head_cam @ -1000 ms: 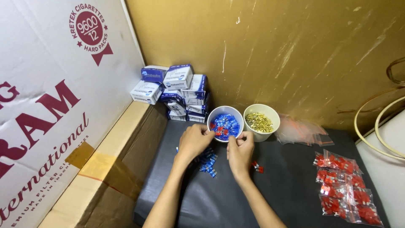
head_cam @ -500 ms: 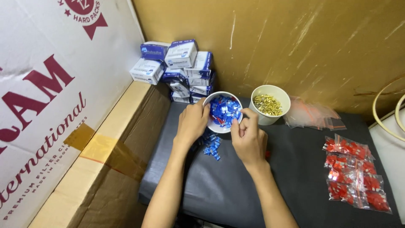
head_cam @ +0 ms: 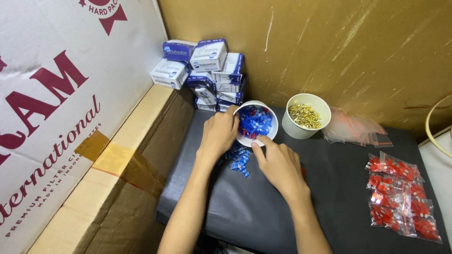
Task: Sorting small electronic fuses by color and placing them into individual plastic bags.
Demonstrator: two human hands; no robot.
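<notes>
Tipping the white cup (head_cam: pixel 272 133) of blue pieces (head_cam: pixel 254 123).
Left hand (head_cam: pixel 219 134) is gripping its rim; right hand (head_cam: pixel 278 164), fingers loosely curled and holding nothing visible, is touching the near edge above the loose blue pile (head_cam: pixel 240 161) on the tabletop (head_cam: pixel 263 211).

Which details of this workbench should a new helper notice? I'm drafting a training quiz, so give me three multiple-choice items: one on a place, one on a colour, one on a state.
1. Where do the sealed bags of red parts lie?
A. on the cardboard carton
B. at the right of the dark mat
C. inside a cup

2. What colour are the pieces in the cup that the left hand holds?
A. mostly blue
B. green
C. black

3. How does that cup stand?
A. upside down
B. lidded
C. tipped toward the person

Answers: 1 B, they lie flat at the mat's right edge; 2 A, blue fills the cup; 3 C, its open mouth faces the camera.
</notes>
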